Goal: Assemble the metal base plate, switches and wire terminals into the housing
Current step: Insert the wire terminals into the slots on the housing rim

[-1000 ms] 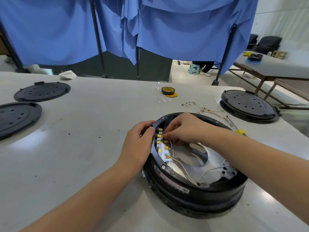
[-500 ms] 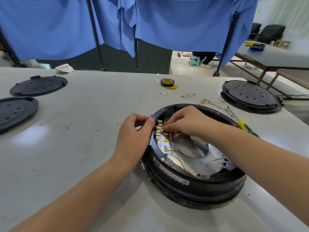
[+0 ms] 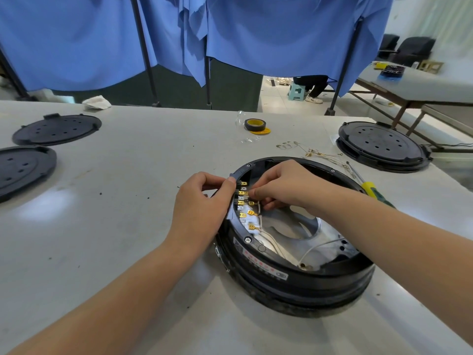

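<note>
Both of my hands work at the left inner wall of the round black housing [image 3: 294, 272], which lies flat on the worktop [image 3: 128, 201] with its open side up. My left hand [image 3: 202, 211] has its grip curled over the housing's rim from outside, thumb tip pressed on the rim's top edge and the other fingers bent on the outer side. My right hand [image 3: 286, 185] reaches in from above with its grip pinched, thumb and forefinger closed at one of the brass wire terminals [image 3: 243, 193]; whether a terminal is actually between the fingertips I cannot make out, since the fingers cover that spot.

The terminals sit in a column running along the wall, near to far, their flat tabs pointing inward toward the housing's middle. Thin pale wires [image 3: 271, 242] trail from the nearer ones across the metal base plate [image 3: 294, 226], which lies flat in the bottom with a large cutout at its centre. My right palm hides the far part of the plate, and the switches themselves are too small and shadowed to tell apart.

Both forearms enter from the bottom edge, wrists slightly bent down. Just beyond the housing lie loose wires [image 3: 322, 156] and a yellow-handled screwdriver [image 3: 368, 187], partly covered by my right arm.
</note>
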Demonstrator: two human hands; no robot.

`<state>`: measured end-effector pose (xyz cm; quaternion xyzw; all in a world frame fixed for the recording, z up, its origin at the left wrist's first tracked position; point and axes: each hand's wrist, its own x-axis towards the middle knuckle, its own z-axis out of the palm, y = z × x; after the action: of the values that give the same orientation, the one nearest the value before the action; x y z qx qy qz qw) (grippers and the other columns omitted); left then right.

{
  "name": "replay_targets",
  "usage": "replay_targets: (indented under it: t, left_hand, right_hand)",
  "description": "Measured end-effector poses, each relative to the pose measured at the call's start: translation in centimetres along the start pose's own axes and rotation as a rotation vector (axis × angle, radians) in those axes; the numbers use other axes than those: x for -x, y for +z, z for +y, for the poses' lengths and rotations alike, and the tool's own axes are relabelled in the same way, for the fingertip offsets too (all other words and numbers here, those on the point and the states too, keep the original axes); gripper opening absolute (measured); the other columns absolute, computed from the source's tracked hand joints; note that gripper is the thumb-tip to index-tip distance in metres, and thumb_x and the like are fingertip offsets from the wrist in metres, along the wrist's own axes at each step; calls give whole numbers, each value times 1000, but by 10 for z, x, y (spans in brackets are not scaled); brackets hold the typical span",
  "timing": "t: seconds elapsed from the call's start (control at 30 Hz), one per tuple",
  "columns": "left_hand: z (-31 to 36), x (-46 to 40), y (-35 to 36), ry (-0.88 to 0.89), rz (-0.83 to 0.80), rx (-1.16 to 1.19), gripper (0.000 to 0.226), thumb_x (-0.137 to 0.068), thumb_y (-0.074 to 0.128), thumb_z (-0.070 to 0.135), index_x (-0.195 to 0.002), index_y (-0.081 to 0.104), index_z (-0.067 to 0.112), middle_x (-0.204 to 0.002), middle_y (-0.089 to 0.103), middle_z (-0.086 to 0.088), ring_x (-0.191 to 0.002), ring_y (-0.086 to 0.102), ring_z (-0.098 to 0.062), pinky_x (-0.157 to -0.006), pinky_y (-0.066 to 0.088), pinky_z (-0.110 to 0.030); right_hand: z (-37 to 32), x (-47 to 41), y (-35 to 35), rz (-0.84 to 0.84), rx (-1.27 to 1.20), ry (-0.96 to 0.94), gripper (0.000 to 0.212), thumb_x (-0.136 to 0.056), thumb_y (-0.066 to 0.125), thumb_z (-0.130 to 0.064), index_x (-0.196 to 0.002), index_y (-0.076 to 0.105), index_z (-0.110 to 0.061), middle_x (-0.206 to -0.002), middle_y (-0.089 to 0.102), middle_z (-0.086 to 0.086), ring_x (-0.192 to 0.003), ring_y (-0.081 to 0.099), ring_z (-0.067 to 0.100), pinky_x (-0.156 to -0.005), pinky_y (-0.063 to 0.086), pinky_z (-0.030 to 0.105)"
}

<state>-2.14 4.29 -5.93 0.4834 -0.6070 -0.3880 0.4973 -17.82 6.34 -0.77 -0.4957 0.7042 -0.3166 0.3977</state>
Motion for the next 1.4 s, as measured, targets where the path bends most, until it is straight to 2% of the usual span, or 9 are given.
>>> replay_targets:
  t: [0.1, 0.33, 0.5, 0.7, 0.87, 1.0, 1.2, 1.27, 1.4]
  left_hand:
    - [1, 1, -2, 3, 8, -18, 14, -83, 71, 38, -78, 70, 25, -74, 72, 9, -81, 69, -17, -77, 57, -52]
    - [2, 0, -6, 6, -33, -89, 20, -82, 68, 45, -75, 71, 27, -73, 70, 18, -74, 68, -8, -69, 59, -47]
    - [2, -1, -8, 39, -57, -143, 23, -82, 67, 47, -71, 70, 27, -68, 69, 19, -65, 65, -1, -59, 53, -29]
    - [3, -3, -10, -3, -81, -105, 22, -82, 69, 45, -68, 71, 27, -63, 71, 15, -59, 67, -1, -47, 44, -10]
    - [5, -1, -9, -5, -67, -103, 21, -81, 70, 45, -70, 72, 27, -63, 71, 15, -58, 67, -2, -44, 45, -12]
    - [6, -2, -10, -8, -73, -121, 21, -81, 70, 46, -71, 72, 28, -64, 71, 17, -60, 67, 0, -51, 46, -14]
    - [7, -4, -12, -14, -102, -151, 22, -81, 68, 48, -71, 71, 29, -65, 71, 16, -60, 67, 1, -52, 47, -17]
    - [8, -4, -13, -13, -112, -161, 22, -81, 68, 49, -71, 70, 29, -66, 71, 16, -60, 67, 0, -48, 45, -12]
    - [10, -4, -15, 4, -109, -194, 22, -79, 68, 49, -71, 72, 29, -65, 71, 15, -58, 67, -2, -46, 43, -10]
  right_hand:
    - [0, 0, 0, -3, 9, 0, 6, -79, 75, -7, -81, 72, -2, -63, 64, 6, -40, 56, 2, -45, 47, 13]
    - [2, -2, 1, -2, 47, -21, 8, -79, 76, -12, -71, 72, -9, -57, 64, 1, -42, 54, 3, -44, 47, 14]
    - [2, -3, 2, 2, 117, -97, 11, -79, 76, -15, -69, 73, -16, -60, 65, -2, -43, 55, 0, -44, 45, 12]
    - [3, -3, 2, 2, 194, -169, 7, -81, 75, -18, -74, 74, -20, -65, 68, -1, -55, 57, 4, -44, 43, 10]
    - [3, -5, 5, 2, 163, -154, 12, -79, 75, -16, -68, 72, -20, -66, 70, 2, -56, 60, 7, -47, 48, 13]
    - [2, -6, 5, 1, 192, -170, 13, -80, 75, -17, -68, 72, -21, -66, 69, 0, -57, 60, 8, -51, 52, 14]
    - [2, 1, -2, 52, 252, -235, 5, -79, 75, -23, -83, 73, -22, -72, 72, -2, -56, 62, 5, -58, 53, 21]
    - [0, 3, -7, 81, 201, -171, 7, -79, 75, -23, -83, 71, -18, -74, 72, 2, -58, 64, 9, -52, 50, 19]
    - [-3, 8, -10, 17, 246, -41, 14, -82, 73, -24, -76, 68, -12, -60, 64, 2, -48, 58, 8, -45, 50, 18]
